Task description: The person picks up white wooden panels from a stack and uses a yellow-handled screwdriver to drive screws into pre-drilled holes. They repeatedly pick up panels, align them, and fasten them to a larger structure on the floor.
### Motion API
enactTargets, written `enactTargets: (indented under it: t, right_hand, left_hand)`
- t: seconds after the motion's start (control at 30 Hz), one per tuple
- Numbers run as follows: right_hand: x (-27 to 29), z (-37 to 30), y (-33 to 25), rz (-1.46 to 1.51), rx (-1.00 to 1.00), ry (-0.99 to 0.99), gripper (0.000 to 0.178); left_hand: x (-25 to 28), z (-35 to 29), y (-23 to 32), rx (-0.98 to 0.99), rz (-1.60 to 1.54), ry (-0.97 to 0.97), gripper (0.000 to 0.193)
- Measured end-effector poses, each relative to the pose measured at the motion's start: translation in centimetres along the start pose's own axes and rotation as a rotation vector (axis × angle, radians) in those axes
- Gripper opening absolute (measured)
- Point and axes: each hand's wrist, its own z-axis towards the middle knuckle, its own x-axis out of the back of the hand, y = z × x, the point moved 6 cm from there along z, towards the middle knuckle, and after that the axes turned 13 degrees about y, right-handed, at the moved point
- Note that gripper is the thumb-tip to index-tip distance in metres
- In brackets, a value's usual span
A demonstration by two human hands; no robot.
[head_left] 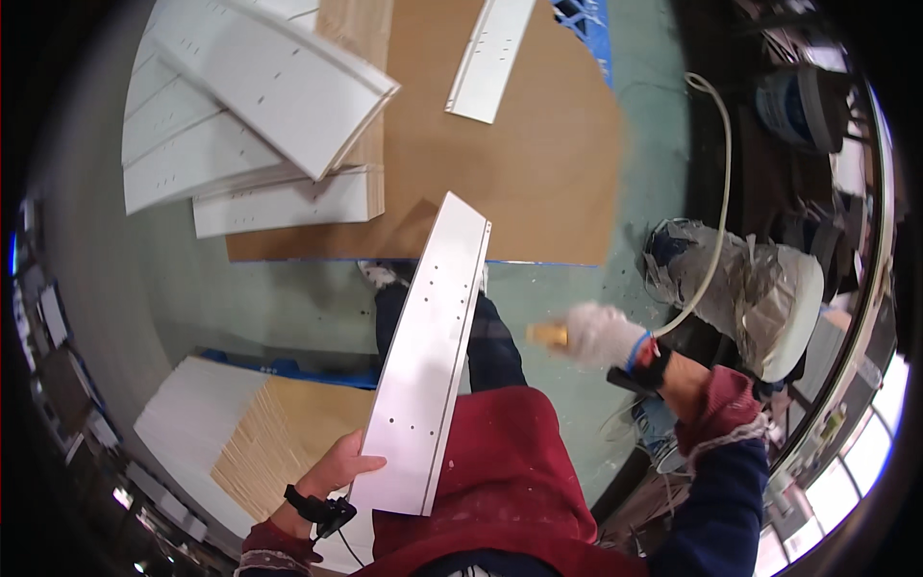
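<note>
Gripping the long white panel (430,356) near its lower end, my left hand (332,471) is curling bare fingers around the panel's edge, keeping it slanted over my lap above the green floor (288,298). My gloved right hand (601,334) is closing its fingers on a small yellowish block (548,334), just beside the panel. Stacked white panels (240,115) are lying well apart on brown cardboard (519,163).
</note>
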Motion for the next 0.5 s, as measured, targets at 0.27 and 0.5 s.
enactTargets:
  t: [0.27,0.5]
  right_hand:
    - [0.6,-7.7,1.2,0.657,0.239,-0.102,0.030]
    - [-0.5,-10.5,3.4,0.636,0.223,0.205,0.027]
  left_hand:
    - [-3.4,3.7,0.2,0.066,-0.660,-0.088,0.053]
    - [-9.5,6.7,4.4,0.071,-0.969,0.190,0.038]
